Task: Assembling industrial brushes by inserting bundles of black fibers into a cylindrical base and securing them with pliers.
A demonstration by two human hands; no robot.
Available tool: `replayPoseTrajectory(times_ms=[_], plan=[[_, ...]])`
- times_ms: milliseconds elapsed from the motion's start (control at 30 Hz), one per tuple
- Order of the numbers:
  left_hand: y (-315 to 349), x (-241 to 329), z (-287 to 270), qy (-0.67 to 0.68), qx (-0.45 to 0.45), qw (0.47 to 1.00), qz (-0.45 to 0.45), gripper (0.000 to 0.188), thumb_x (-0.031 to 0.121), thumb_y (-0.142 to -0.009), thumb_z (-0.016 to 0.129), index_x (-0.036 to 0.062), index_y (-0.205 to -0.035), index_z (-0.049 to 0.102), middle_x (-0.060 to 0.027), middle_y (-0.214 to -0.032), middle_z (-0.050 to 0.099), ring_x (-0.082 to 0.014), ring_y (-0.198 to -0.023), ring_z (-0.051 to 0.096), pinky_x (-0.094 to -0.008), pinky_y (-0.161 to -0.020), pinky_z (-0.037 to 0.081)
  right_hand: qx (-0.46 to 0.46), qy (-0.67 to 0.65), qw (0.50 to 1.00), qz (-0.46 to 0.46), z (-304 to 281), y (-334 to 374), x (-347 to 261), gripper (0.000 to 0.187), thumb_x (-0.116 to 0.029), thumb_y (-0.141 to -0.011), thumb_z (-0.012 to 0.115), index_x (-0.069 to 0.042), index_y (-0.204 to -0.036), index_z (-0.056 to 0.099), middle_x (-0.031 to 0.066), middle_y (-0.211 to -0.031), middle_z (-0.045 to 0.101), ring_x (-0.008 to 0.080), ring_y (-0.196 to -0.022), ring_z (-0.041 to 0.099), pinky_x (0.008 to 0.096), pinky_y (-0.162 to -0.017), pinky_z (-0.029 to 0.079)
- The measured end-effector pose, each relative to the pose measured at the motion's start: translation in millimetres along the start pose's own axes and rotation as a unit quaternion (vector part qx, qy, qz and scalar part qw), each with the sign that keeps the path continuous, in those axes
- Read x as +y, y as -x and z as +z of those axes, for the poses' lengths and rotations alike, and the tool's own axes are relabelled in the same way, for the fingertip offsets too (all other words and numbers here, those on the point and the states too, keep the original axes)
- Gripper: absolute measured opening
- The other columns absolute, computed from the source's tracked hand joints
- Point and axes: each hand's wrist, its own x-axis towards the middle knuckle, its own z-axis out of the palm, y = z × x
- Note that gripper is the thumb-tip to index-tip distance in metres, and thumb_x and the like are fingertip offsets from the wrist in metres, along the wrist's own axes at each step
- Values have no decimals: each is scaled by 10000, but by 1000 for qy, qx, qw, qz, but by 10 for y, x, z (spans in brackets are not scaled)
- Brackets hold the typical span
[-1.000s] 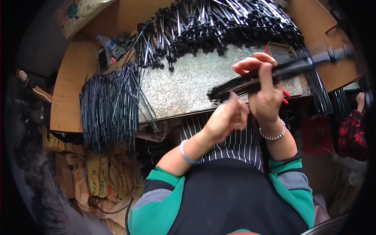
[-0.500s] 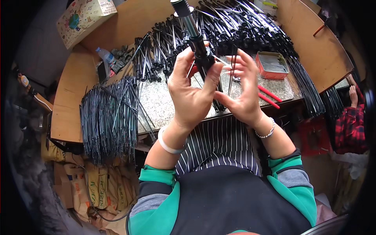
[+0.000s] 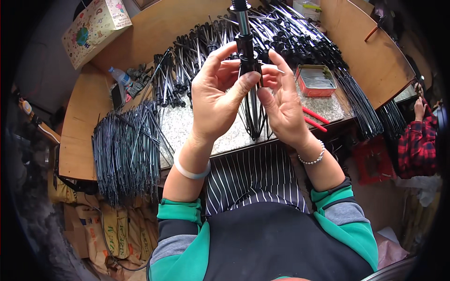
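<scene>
An umbrella frame (image 3: 245,44) stands nearly upright between my hands, its black-and-silver shaft at the top and thin dark ribs (image 3: 253,119) hanging down together below. My left hand (image 3: 215,96) is closed round the black hub, its thumb pressed across the front. From the other side my right hand (image 3: 287,107) bears on the frame, thumb and fingers curled in at the hub and rib tops. What its fingertips pinch is partly hidden. Right of that hand, pliers with red handles (image 3: 315,118) lie on the speckled worktop (image 3: 187,126).
Many silver-and-black umbrella shafts (image 3: 276,28) are heaped along the back. Dark ribs (image 3: 124,150) overhang the left front edge, more ribs (image 3: 358,100) the right. A red tin (image 3: 318,91) holds thin pins. A bottle (image 3: 119,76) stands at left. A co-worker's plaid sleeve (image 3: 417,150) shows far right.
My right hand has closed in toward the hub. A rib that stood apart beside it is now in with the bundle. The view has shifted slightly.
</scene>
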Motion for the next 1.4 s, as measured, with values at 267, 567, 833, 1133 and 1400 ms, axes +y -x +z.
replayPoseTrajectory(times_ms=[267, 567, 833, 1133, 1400], plan=[[-71, -13, -69, 31, -13, 999, -6, 346, -7, -785, 664, -24, -1104, 532, -116, -1023, 621, -144, -901, 602, -253, -755, 508, 23, -277, 954, 116, 160, 99, 149, 237, -69, -909, 517, -28, -1117, 411, 64, -964, 564, 59, -853, 526, 180, -756, 430], [-11, 61, -162, -116, -15, 991, 67, 321, -21, -714, 713, 5, -1007, 584, -52, -987, 545, -133, -891, 597, -256, -741, 510, 50, -341, 937, 64, 253, 176, 72, 234, -38, -890, 537, -32, -1085, 407, 63, -1007, 499, 83, -897, 508, 221, -802, 423], [74, 59, -162, -104, 12, 993, 60, 306, -56, -712, 700, -14, -993, 585, -68, -966, 543, -133, -879, 591, -251, -730, 513, 49, -363, 928, 59, 273, 189, 93, 255, 44, -837, 574, -22, -1043, 440, 93, -1040, 507, 123, -944, 523, 281, -858, 428], [75, 109, -225, 7, -44, 998, 42, 310, -43, -741, 687, -46, -1018, 548, -134, -1010, 582, -197, -939, 602, -314, -839, 502, -31, -461, 881, 98, 57, 144, 200, 153, 59, -815, 596, -2, -925, 510, 110, -1020, 549, 143, -946, 569, 298, -869, 466], [54, 152, -235, 32, -76, 997, 5, 301, -62, -749, 668, -15, -993, 499, -169, -1030, 582, -201, -932, 598, -312, -813, 505, -69, -507, 852, 111, 15, 99, 213, 180, 56, -808, 607, 14, -966, 532, 126, -1036, 573, 153, -964, 571, 300, -858, 474]])
